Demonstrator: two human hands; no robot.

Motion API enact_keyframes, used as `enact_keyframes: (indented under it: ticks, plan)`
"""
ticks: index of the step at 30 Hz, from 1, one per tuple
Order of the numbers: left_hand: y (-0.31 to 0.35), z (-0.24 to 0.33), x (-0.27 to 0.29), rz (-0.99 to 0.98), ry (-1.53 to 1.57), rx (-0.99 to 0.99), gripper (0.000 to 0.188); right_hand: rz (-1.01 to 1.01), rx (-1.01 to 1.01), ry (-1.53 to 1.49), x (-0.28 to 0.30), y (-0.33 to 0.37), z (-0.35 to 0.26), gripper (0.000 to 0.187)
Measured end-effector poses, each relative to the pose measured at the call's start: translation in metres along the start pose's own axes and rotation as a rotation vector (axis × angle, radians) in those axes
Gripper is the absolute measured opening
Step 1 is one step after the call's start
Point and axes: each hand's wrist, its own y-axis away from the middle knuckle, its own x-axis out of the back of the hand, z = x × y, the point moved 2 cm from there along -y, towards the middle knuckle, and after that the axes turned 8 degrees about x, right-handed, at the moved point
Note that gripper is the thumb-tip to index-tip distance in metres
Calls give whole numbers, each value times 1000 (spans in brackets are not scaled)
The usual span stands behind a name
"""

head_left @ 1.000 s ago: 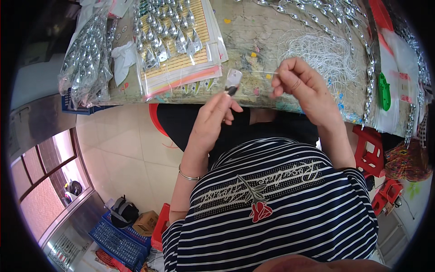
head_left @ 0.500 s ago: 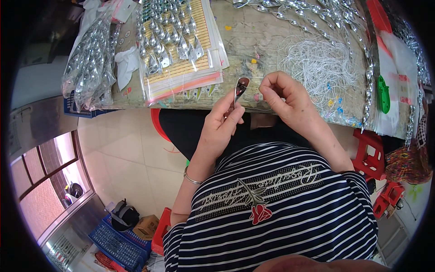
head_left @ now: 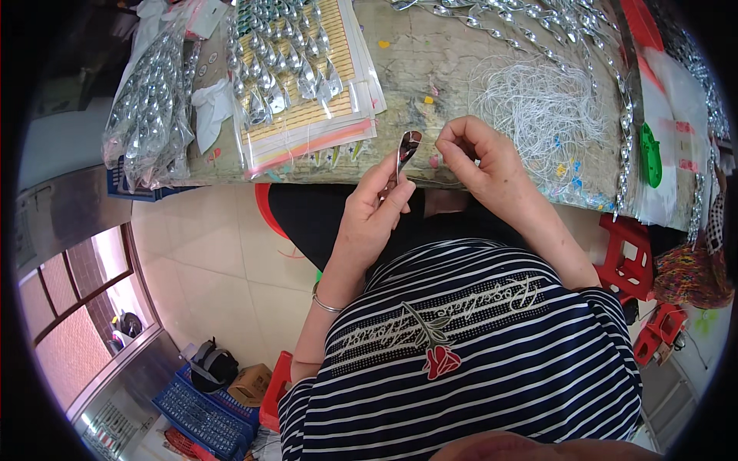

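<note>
My left hand [head_left: 373,206] is closed round a shiny silver twisted metal piece [head_left: 407,150], whose wide, darkly reflecting end points up past the fingers. Thumb and forefinger of my right hand [head_left: 486,160] are pinched together just to its right. A fine white thread seems to run from the top of the piece to that pinch, though it is very faint. Both hands are above the table's near edge. Beyond my right hand lies a loose tangle of white thread [head_left: 538,100] on the table.
At the left, more silver twisted pieces [head_left: 280,61] lie on a yellow striped sheet [head_left: 338,100], beside a clear bag of them [head_left: 150,115]. Silver twisted strands [head_left: 538,46] stretch across the far right. A green plastic tool [head_left: 651,156] rests on clear bags at the right edge.
My right hand has shifted slightly left, and its pinched fingertips are nearer the top of the metal piece. My left hand has barely moved.
</note>
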Motion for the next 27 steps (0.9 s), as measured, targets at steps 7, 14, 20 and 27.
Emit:
enact_keyframes:
  ticks: [7,14,20,27]
  plan:
    - [-2,-7,-1,-6,-26,-33,48,112,86,-31,-5,-1,4,11]
    - [0,-4,-2,-40,-69,-37,50,16,39,57,-6,-1,-2,8]
    - [0,-3,-1,-71,-189,-109,53,50,91,37,-8,1,-3,10]
    - [0,-4,2,-113,-315,-141,54,14,-24,-158,-12,5,8,16]
